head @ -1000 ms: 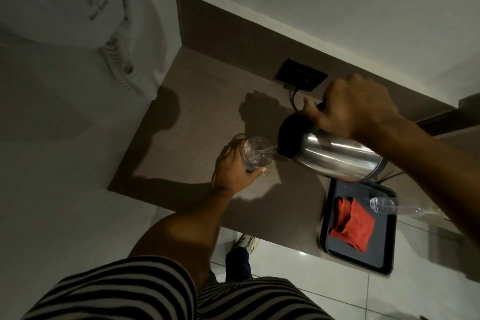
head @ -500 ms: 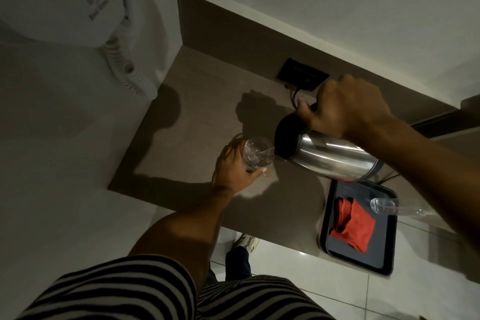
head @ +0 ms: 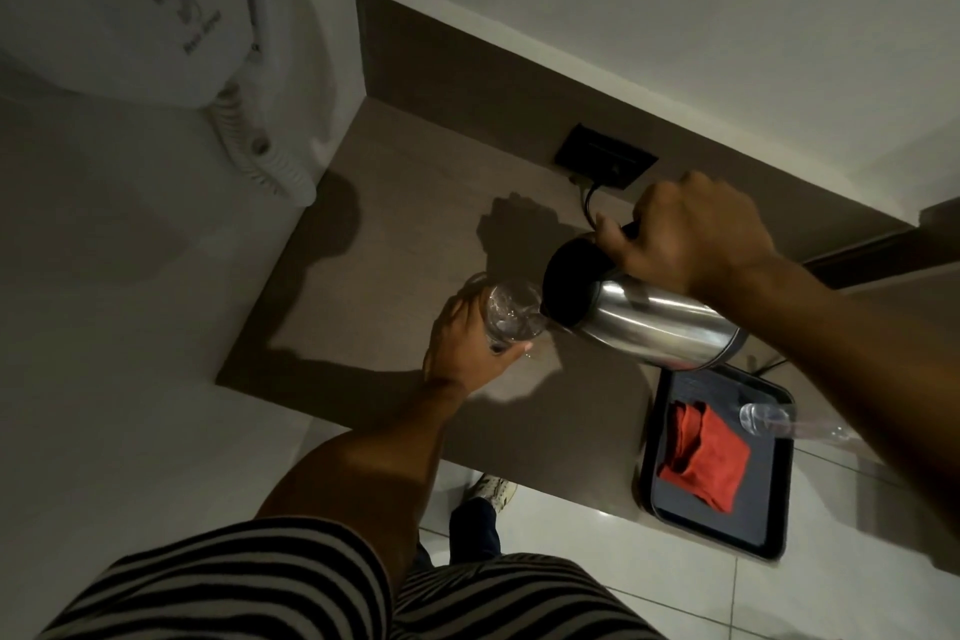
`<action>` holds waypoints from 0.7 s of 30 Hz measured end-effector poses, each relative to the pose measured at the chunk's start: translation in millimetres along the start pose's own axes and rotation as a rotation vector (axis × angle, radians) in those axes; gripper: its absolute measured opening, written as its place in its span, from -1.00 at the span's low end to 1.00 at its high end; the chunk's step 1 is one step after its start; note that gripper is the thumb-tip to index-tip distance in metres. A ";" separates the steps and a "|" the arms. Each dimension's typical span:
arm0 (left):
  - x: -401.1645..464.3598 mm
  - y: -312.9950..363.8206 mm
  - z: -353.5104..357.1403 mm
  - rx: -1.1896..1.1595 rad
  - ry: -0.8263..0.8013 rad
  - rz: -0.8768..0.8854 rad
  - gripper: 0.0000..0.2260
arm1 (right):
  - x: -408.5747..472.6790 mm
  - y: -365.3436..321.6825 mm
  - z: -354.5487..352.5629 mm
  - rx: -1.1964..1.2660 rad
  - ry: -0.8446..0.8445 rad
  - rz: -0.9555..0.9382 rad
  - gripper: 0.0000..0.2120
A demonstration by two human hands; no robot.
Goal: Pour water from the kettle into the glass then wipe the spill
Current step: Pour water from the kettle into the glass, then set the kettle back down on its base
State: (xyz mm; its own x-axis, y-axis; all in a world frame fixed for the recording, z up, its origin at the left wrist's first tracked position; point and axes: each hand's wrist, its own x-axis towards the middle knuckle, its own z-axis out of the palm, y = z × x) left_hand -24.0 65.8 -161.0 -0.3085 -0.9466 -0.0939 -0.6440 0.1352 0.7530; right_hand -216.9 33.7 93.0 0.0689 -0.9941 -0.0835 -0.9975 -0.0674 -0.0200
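left hand (head: 467, 353): wrapped round the glass (head: 511, 314), fingers curled on its near and left side, steadying it on the bench (head: 405, 203).
right hand (head: 691, 234): closed on the black handle of the kettle (head: 644, 317), carrying it clear of the bench.
kettle: steel body, dark lid end. tipped over, long axis running from lower right up to the left, spout end at the rim of the glass, base out to the right above the tray (head: 774, 509). a stream of water is not clear to see at this size.
glass: clear, standing near the middle of the bench, just left of the spout; some water seems to be in it, level hard to read.
key relation: the glass lies left of the right hand, in line with the kettle's long axis; the left hand is already on it. judged: pouring is under way, and righting the kettle means swinging its base back down to the right.
cloth (head: 706, 457): red, crumpled, on the tray at the near right corner of the bench; the right hand is the nearer one for the wipe.
second glass (head: 766, 418): lying on its side at the tray's far right edge.
spill: none made out on the bench.
socket (head: 605, 161): dark plate on the far wall panel, cord leading from it.
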 end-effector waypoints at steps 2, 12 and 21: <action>-0.4 -0.3 -0.2 0.001 0.009 0.006 -0.13 | -3.9 7.4 3.5 0.035 0.003 0.034 -0.41; -0.1 -0.7 -1.3 -0.013 0.009 0.028 -0.11 | -42.8 43.8 26.8 0.433 0.087 0.222 -0.45; -0.4 -6.4 4.3 0.000 0.033 0.029 -0.13 | -68.9 61.9 45.7 0.717 0.382 0.478 -0.53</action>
State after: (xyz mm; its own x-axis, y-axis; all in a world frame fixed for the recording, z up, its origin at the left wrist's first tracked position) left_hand -22.7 66.6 -168.6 -0.3036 -0.9515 -0.0508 -0.6351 0.1623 0.7552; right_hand -282.7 101.8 52.0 -0.4811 -0.8722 0.0884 -0.6634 0.2963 -0.6871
